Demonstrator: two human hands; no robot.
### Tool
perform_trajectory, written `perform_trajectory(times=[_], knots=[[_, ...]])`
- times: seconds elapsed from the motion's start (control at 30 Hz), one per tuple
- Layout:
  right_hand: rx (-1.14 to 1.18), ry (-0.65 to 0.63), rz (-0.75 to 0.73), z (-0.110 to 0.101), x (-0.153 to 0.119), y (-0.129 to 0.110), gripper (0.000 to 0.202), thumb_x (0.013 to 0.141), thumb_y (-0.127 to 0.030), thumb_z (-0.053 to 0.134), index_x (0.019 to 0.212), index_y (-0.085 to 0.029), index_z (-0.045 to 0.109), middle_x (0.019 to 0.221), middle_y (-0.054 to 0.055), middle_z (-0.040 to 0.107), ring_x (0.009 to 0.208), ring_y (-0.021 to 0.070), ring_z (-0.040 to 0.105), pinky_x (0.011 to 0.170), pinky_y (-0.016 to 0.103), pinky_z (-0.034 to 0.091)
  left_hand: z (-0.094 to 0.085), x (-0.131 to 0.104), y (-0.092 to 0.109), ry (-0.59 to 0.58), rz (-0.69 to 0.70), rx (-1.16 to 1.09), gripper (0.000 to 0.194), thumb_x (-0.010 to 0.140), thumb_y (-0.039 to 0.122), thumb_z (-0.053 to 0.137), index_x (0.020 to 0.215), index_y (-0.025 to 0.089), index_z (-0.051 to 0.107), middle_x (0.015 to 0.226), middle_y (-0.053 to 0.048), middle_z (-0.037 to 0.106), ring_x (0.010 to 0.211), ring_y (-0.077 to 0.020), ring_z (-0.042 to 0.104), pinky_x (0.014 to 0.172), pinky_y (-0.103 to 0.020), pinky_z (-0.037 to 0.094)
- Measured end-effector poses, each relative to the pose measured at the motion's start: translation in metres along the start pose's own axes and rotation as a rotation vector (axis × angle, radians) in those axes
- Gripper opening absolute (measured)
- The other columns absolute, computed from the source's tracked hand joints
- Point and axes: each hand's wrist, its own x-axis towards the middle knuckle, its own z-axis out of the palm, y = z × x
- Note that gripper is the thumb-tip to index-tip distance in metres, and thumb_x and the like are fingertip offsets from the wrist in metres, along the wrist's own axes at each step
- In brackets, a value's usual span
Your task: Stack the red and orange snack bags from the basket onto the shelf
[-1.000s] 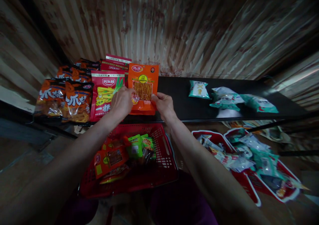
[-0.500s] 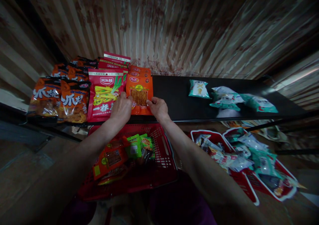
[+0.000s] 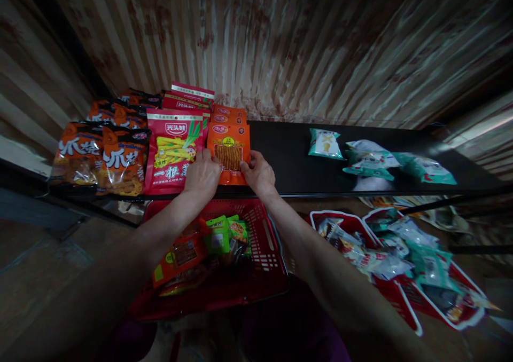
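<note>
An orange snack bag (image 3: 228, 151) stands on the black shelf (image 3: 280, 159), with similar orange bags behind it. My left hand (image 3: 203, 174) is closed at its left edge, and my right hand (image 3: 258, 173) pinches its right edge. Left of it stands a red snack bag (image 3: 172, 148) with yellow sticks printed on it; my left hand overlaps its lower right corner. Below my forearms is a red basket (image 3: 266, 234) holding an orange packet (image 3: 182, 258) and green packets (image 3: 218, 234).
Black-and-orange snack bags (image 3: 122, 162) stand in rows at the left end of the shelf. Several teal-and-white bags (image 3: 325, 144) lie farther right. Red baskets with white rims (image 3: 340, 218), full of packets, sit on the floor at right. Corrugated sheeting (image 3: 256, 47) rises behind.
The whole view has shifted slightly, so things appear a little farther right. Both hands stay at the sides of the orange bag, which looks nearly unmoved beside its neighbours.
</note>
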Motion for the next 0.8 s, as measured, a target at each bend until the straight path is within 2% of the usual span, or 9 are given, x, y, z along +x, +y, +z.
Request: perform_trajectory(times=[0.13, 0.3, 0.4, 0.5, 0.57, 0.63, 0.7, 0.77, 0.8], knots=[[0.012, 0.026, -0.043, 0.005, -0.003, 0.003, 0.046, 0.084, -0.037, 0.049, 0.127, -0.020, 0.048, 0.103, 0.008, 0.067, 0.093, 0.0238, 0.063, 0.081, 0.037, 0.047, 0.004, -0.002, 0.001, 0.038, 0.032, 0.019, 0.035, 0.087, 0.004, 0.031, 0.104, 0.003, 0.061, 0.111, -0.022, 0.055, 0.105, -0.0340, 0.051, 0.073, -0.039, 0.050], [0.024, 0.071, -0.077, 0.012, -0.004, 0.007, 0.046, 0.085, -0.037, 0.047, 0.127, -0.018, 0.049, 0.104, 0.010, 0.063, 0.095, 0.0234, 0.060, 0.083, 0.038, 0.047, 0.010, 0.001, 0.001, -0.012, 0.047, -0.032, 0.036, 0.087, 0.002, 0.032, 0.111, 0.002, 0.058, 0.109, -0.023, 0.057, 0.103, -0.0316, 0.055, 0.079, -0.041, 0.050], [0.046, 0.132, -0.110, 0.009, -0.010, 0.006, 0.048, 0.084, -0.036, 0.048, 0.128, -0.016, 0.048, 0.106, 0.012, 0.060, 0.095, 0.0235, 0.057, 0.083, 0.038, 0.047, 0.010, 0.000, 0.000, 0.003, 0.041, -0.078, 0.037, 0.087, 0.003, 0.032, 0.116, 0.001, 0.055, 0.118, -0.024, 0.054, 0.107, -0.0311, 0.054, 0.083, -0.041, 0.050], [0.153, 0.242, -0.221, 0.000, -0.033, 0.004, 0.045, 0.087, -0.034, 0.044, 0.129, -0.016, 0.044, 0.107, 0.011, 0.057, 0.093, 0.0207, 0.056, 0.084, 0.037, 0.046, 0.007, -0.013, -0.003, 0.083, 0.083, -0.120, 0.040, 0.087, 0.004, 0.033, 0.123, 0.005, 0.051, 0.134, -0.021, 0.046, 0.116, -0.0295, 0.050, 0.087, -0.039, 0.050], [0.261, 0.267, -0.342, -0.005, -0.058, 0.007, 0.039, 0.090, -0.031, 0.039, 0.126, -0.018, 0.045, 0.105, 0.009, 0.057, 0.093, 0.0188, 0.055, 0.084, 0.035, 0.046, 0.004, -0.032, -0.006, 0.133, 0.120, -0.173, 0.040, 0.088, 0.007, 0.034, 0.125, 0.010, 0.051, 0.136, -0.016, 0.046, 0.118, -0.0272, 0.049, 0.088, -0.037, 0.051], [0.352, 0.204, -0.474, -0.002, -0.088, 0.013, 0.031, 0.091, -0.029, 0.038, 0.118, -0.020, 0.050, 0.098, 0.008, 0.058, 0.092, 0.0180, 0.056, 0.082, 0.033, 0.046, 0.004, -0.058, -0.009, 0.124, 0.162, -0.256, 0.038, 0.090, 0.010, 0.034, 0.123, 0.013, 0.053, 0.131, -0.013, 0.051, 0.114, -0.0242, 0.053, 0.087, -0.035, 0.051], [0.389, 0.077, -0.549, 0.010, -0.114, 0.025, 0.026, 0.091, -0.029, 0.039, 0.110, -0.019, 0.054, 0.094, 0.007, 0.061, 0.088, 0.0175, 0.058, 0.080, 0.031, 0.047, 0.008, -0.088, -0.013, -0.005, 0.216, -0.336, 0.035, 0.089, 0.012, 0.037, 0.118, 0.014, 0.057, 0.122, -0.012, 0.057, 0.105, -0.0214, 0.059, 0.085, -0.033, 0.052], [0.299, -0.230, -0.523, 0.033, -0.133, 0.040, 0.024, 0.091, -0.027, 0.040, 0.104, -0.019, 0.058, 0.094, 0.008, 0.064, 0.089, 0.0179, 0.060, 0.082, 0.031, 0.046, 0.022, -0.118, -0.019, -0.223, 0.246, -0.396, 0.032, 0.087, 0.011, 0.041, 0.111, 0.016, 0.061, 0.109, -0.009, 0.063, 0.095, -0.0193, 0.062, 0.083, -0.032, 0.052], [0.205, -0.416, -0.445, 0.046, -0.139, 0.048, 0.023, 0.090, -0.025, 0.041, 0.101, -0.019, 0.060, 0.094, 0.008, 0.066, 0.089, 0.0183, 0.061, 0.083, 0.031, 0.045, 0.033, -0.133, -0.023, -0.336, 0.234, -0.436, 0.028, 0.085, 0.013, 0.046, 0.107, 0.018, 0.063, 0.102, -0.007, 0.065, 0.090, -0.0182, 0.064, 0.081, -0.031, 0.052]])
